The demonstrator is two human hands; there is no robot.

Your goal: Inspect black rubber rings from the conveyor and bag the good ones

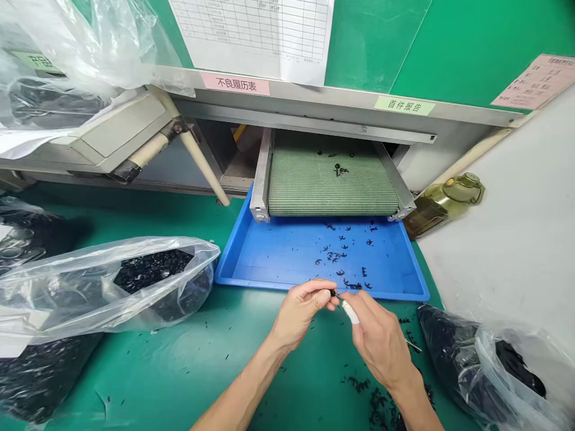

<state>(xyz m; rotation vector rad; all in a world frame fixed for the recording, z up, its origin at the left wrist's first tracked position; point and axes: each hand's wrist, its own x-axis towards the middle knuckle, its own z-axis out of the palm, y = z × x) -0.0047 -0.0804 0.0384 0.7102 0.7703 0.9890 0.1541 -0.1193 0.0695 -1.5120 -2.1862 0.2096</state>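
Above the near edge of the blue tray [251, 282], my left hand [303, 311] pinches a small black part [333, 293] between thumb and fingertips. My right hand [380, 338], with a white wrap on one finger [350, 312], closes around a thin metal tool [414, 346]. One end of the tool sticks out behind the palm, and its narrow tip meets the black part. Most of the tool is hidden by the fingers. Scattered small black pieces [336, 256] lie in the tray beyond my hands.
A green conveyor belt [314, 185] carrying a few black parts ends over the tray. Open plastic bags of black parts stand at left [155, 269] and right [467, 359]. Black scraps [381, 407] litter the green tabletop [188, 377]. An olive bottle [442, 200] leans by the wall.
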